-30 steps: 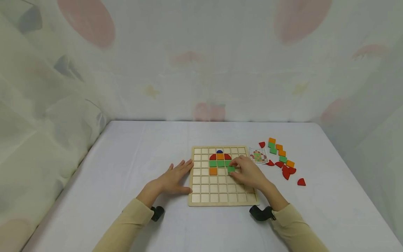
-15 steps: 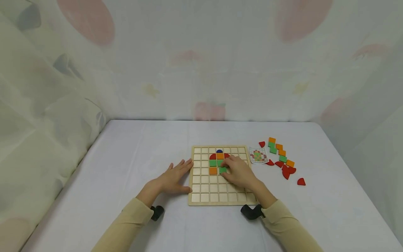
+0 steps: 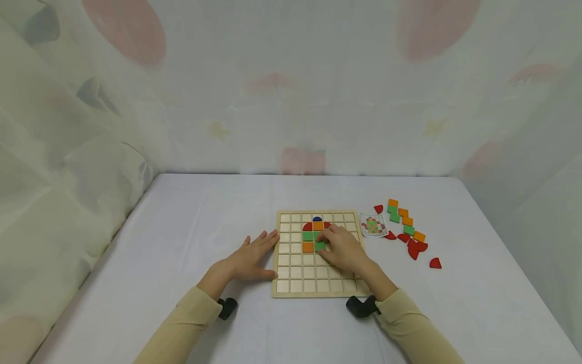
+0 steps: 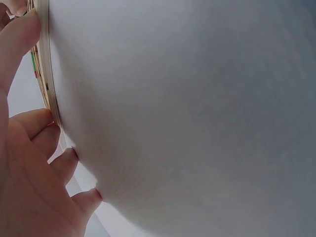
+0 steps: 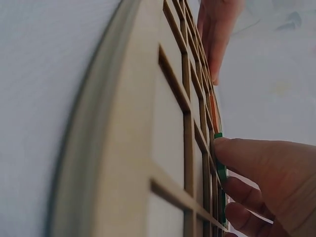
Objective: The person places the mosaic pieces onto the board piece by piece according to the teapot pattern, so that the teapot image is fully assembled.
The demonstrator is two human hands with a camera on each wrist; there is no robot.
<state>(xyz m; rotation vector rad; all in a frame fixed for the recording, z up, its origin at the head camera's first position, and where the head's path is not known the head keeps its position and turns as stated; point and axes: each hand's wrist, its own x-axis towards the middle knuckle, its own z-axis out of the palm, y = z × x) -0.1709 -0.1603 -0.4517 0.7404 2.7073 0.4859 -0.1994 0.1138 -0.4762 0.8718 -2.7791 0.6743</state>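
Note:
A wooden grid board (image 3: pixel 291 294) lies on the white table. My left hand (image 3: pixel 252 259) rests flat at its left edge, with fingers spread and the thumb touching the rim; the left wrist view shows those fingertips (image 4: pixel 89 195) down on the cloth. Between thumb and fingers my right hand (image 3: pixel 346 248) pinches a green square tile (image 3: pixel 320 246) at a middle cell, just right of an orange tile (image 3: pixel 307 247). Above sit another green tile (image 3: pixel 307 236), an orange square (image 3: pixel 317 226), a red quarter piece (image 3: pixel 307 226) and a blue piece (image 3: pixel 317 219). My right hand partly hides this row.
Right of the board lies a small pattern card (image 3: pixel 374 225). Beyond it are loose orange tiles (image 3: pixel 419 236), green tiles (image 3: pixel 408 230) and several red quarter pieces (image 3: pixel 435 263). Patterned cloth walls (image 3: pixel 291 101) stand at the back and sides.
My right hand has moved left across the board with the green tile, from the right of the middle column into it. The left hand has stayed in place.

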